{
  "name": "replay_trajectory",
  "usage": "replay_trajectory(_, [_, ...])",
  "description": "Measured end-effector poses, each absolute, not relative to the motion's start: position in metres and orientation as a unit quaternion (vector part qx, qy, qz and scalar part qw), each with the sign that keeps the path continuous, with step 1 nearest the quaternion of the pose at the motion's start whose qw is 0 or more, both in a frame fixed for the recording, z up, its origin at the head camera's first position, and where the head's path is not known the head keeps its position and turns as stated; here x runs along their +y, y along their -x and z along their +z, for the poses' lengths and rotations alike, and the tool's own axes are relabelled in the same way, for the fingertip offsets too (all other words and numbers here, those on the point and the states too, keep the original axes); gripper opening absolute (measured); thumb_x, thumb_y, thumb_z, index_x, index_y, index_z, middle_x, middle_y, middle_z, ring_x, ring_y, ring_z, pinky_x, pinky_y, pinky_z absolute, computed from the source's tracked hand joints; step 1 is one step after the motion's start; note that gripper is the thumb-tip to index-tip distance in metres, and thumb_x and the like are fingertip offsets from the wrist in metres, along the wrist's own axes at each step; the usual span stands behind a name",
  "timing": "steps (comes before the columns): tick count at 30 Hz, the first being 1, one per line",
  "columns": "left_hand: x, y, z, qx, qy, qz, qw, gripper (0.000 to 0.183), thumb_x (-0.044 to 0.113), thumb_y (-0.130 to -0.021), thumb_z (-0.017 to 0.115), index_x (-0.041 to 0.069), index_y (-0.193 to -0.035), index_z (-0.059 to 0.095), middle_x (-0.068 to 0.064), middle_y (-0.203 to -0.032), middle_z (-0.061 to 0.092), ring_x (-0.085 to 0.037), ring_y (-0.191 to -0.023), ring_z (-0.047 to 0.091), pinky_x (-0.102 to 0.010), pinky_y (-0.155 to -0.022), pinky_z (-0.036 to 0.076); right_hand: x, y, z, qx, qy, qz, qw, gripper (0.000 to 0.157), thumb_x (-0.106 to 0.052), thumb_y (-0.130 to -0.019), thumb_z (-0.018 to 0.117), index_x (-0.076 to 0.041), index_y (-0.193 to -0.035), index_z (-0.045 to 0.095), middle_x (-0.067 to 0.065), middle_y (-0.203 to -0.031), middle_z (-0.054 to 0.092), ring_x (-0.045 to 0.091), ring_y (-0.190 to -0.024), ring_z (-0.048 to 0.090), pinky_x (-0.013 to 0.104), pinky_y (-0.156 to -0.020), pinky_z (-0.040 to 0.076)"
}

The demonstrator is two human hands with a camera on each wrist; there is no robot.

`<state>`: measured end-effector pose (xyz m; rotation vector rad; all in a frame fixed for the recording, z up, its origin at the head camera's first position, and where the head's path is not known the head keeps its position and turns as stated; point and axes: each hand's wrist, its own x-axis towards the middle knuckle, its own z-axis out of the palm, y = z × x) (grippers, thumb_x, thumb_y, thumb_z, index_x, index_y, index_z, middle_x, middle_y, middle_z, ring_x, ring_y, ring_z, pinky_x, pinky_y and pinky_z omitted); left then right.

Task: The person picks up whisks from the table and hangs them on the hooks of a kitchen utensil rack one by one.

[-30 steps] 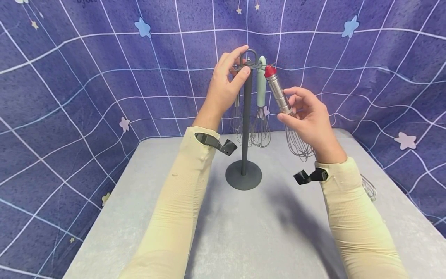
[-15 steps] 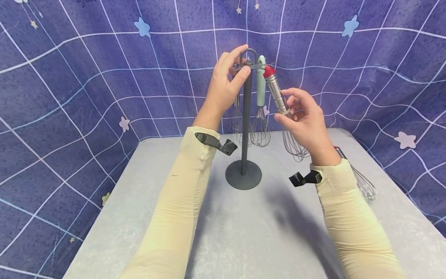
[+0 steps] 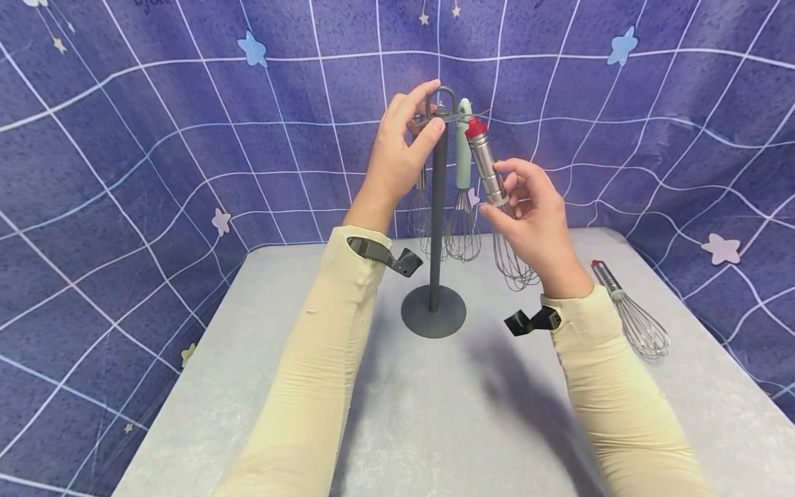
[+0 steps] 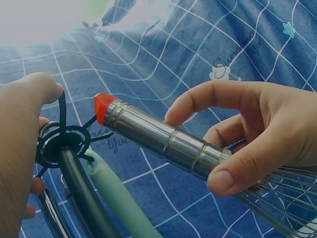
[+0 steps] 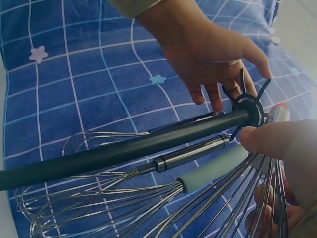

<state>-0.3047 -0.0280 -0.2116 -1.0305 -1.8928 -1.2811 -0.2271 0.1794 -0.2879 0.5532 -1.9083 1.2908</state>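
A dark grey stand with a round base and hooks at its top, a utensil stand (image 3: pixel 437 228), stands upright on the table. My left hand (image 3: pixel 397 141) holds its top, thumb in front and fingers behind. My right hand (image 3: pixel 535 221) grips a whisk (image 3: pixel 487 167) with a steel handle and red end cap, pinching the handle's lower part. The whisk tilts, wires down, its red end close to the hooks; whether it touches one is unclear. A green-handled whisk (image 3: pixel 463 159) hangs behind the pole. Steel-handled whisks (image 5: pixel 190 153) hang there too, partly hidden.
Another red-capped whisk (image 3: pixel 635 317) lies on the right of the grey table (image 3: pixel 410 414). A blue curtain (image 3: pixel 298 159) with a white grid and stars stands behind and at both sides.
My right hand has moved left with the whisk, bringing its red end nearer the stand. The whisk on the table has come out from behind my right sleeve. My left hand stays put.
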Motion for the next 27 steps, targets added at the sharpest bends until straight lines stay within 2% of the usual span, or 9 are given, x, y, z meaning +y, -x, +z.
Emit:
replay_trajectory(11, [-0.028,0.302,-0.211,-0.725,0.379,-0.489,0.303,0.052,0.027,-0.097,0.056,0.009,-0.145,0.054,-0.009,-0.117,0.055,-0.011,-0.090,0.046,-0.024,-0.075,0.039,0.169,0.235,-0.295,-0.754,-0.202,0.477,0.404,0.059,0.004,-0.079,0.082,-0.015,-0.130,0.060,0.001,-0.097,0.051,0.013,-0.079,0.047,0.021,-0.065,0.042])
replay_trajectory(20, [-0.027,0.303,-0.211,-0.725,0.378,-0.486,0.309,0.053,0.029,-0.096,0.056,0.008,-0.144,0.054,-0.009,-0.116,0.056,-0.011,-0.091,0.047,-0.025,-0.076,0.040,0.156,0.241,-0.304,-0.743,-0.222,0.419,0.472,0.058,0.002,-0.080,0.082,-0.013,-0.129,0.054,0.016,-0.101,0.048,0.018,-0.080,0.047,0.025,-0.069,0.040])
replay_trajectory(27, [-0.027,0.304,-0.211,-0.724,0.380,-0.484,0.312,0.053,0.029,-0.096,0.056,0.008,-0.144,0.054,-0.009,-0.116,0.056,-0.011,-0.090,0.047,-0.025,-0.076,0.039,0.146,0.249,-0.311,-0.728,-0.233,0.422,0.487,0.059,-0.001,-0.083,0.079,-0.014,-0.132,0.048,0.018,-0.104,0.045,0.020,-0.078,0.047,0.026,-0.069,0.041])
